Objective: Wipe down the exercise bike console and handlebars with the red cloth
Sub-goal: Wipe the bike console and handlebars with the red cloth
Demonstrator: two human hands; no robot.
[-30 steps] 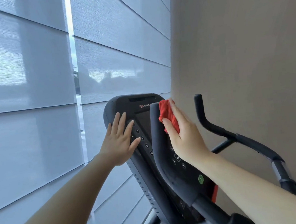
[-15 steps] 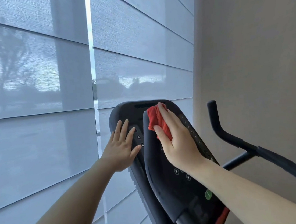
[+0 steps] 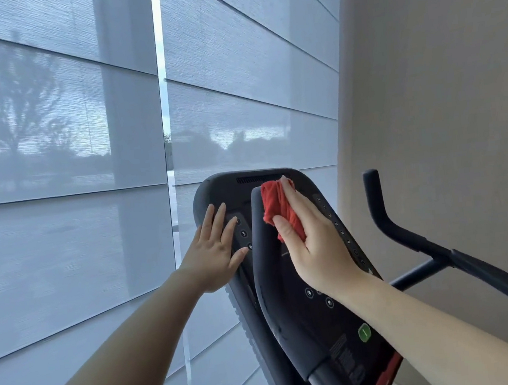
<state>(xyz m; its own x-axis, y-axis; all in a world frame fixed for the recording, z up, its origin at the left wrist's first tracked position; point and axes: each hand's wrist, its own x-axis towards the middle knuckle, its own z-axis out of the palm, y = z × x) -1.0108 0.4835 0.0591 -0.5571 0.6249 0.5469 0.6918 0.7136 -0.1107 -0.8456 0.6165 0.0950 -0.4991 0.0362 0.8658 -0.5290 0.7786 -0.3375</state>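
Up high, pressing the red cloth (image 3: pixel 280 210), pinched in the right hand (image 3: pixel 318 250), against the console (image 3: pixel 216 188) top. Resting the left hand (image 3: pixel 212 259) flat on the console's left side, fingers straight, holding nothing.

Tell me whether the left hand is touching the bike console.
Touching. The head view shows the left hand flat against the console, its straight fingers lying on the console's left side with no gap.
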